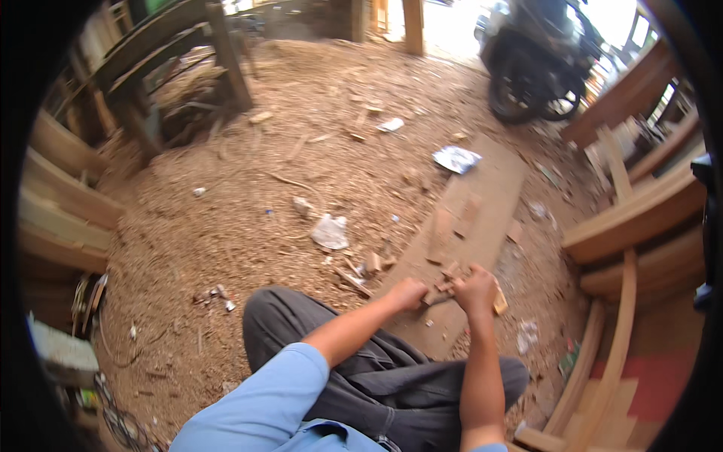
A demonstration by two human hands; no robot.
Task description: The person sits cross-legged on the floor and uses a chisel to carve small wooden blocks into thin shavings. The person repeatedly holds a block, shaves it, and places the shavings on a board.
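Observation:
My left hand (410,294) is closed in a fist above the long flat board (493,200) on the ground in front of my crossed legs. Beside it, to the right, my right hand (476,290) is also closed. A short dark brown piece (438,297) spans the gap between the two fists; its kind is blurred. From the right side of my right fist shows a yellowish-tan end (500,303), too small to name. Small wood offcuts (449,271) lie just beyond my hands, and a flat wood piece (440,233) rests farther up the board.
Wood shavings (203,218) cover the floor, with a crumpled white plastic bag (330,232) and a silvery wrapper (456,159) on top. Stacked timber (640,218) stands at the right, planks (64,203) at the left. A motorcycle (531,64) is parked at the back right.

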